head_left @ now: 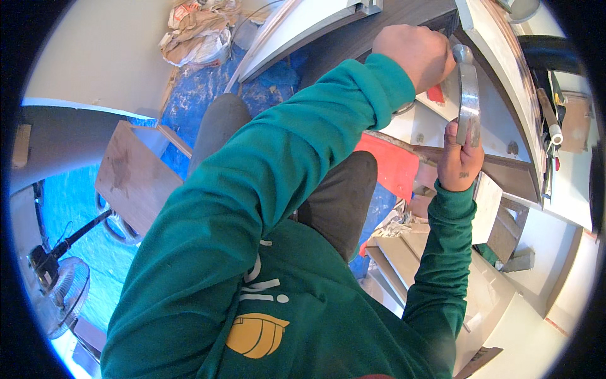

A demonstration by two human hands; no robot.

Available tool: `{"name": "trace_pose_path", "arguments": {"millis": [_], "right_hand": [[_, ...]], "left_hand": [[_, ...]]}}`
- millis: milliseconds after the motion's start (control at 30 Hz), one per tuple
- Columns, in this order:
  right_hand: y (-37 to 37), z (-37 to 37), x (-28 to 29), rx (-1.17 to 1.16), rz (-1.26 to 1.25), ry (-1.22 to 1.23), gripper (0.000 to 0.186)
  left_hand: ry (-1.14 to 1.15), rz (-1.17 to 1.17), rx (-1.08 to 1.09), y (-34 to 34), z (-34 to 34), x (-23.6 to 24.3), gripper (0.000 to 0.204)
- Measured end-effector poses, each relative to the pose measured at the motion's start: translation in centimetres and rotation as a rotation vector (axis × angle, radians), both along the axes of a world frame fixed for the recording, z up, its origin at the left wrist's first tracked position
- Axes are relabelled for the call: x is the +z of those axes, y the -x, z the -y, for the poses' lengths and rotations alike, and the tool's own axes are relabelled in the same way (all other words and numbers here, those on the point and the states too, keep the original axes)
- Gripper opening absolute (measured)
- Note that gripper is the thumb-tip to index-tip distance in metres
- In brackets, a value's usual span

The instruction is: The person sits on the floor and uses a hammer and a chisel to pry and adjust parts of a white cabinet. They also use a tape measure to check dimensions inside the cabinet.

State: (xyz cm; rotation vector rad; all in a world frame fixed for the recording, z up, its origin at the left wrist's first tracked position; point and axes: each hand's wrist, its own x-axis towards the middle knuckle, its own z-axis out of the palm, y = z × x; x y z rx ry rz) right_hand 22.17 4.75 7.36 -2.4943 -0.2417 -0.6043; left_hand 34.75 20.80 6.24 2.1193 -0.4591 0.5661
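Note:
My right hand [459, 165] is closed on a hammer [468, 101] with a shiny metal head. Its round striking face points away from me, beside the knuckles of my left hand, and my thumb lies at the other end of the head. The hammer's handle is mostly hidden. My left hand [413, 55] is closed in a fist at the dark inner panel [353, 41] of a white cabinet-like piece. What its fingers hold, if anything, is hidden behind the back of the hand. A pale board edge [505, 69] of that piece runs just right of both hands.
A red sheet [390, 165] and blue floor covering [268, 82] lie below. Crumpled brown paper [199, 31] fills a bag at the far left. A wooden box [139, 177] and a fan [66, 294] stand left. Tools [550, 120] lie right; stacked boards [398, 259] are near my right forearm.

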Motion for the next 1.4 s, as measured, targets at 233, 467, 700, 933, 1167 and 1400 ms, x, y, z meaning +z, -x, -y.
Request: {"name": "trace_pose_path", "arguments": {"millis": [233,467,700,933,1167,1400], "right_hand": [[0.2,0.3,0.0,-0.041,-0.047,-0.062,0.02],[0.5,0.5,-0.3,-0.037,-0.052,-0.144,0.017],[0.7,0.7,-0.7,-0.032,-0.06,-0.084,0.015],[0.8,0.4,-0.7,-0.039,-0.072,-0.089,0.018],[0.1,0.8,0.1,-0.024,-0.099,-0.093,0.019],[0.0,0.3,0.3,-0.031,-0.094,-0.12,0.02]], "left_hand": [[-0.02,-0.006,0.004,-0.2,0.3,-0.2,0.024],[-0.01,0.014,0.018,-0.1,0.3,-0.1,0.024],[0.007,0.003,-0.025,-0.2,0.2,-0.4,0.021],[0.017,-0.038,-0.069,0.1,-0.2,-0.1,0.019],[0.088,-0.025,-0.04,-0.1,0.2,-0.2,0.019],[0.114,0.033,-0.032,-0.1,0.1,-0.3,0.02]]}}
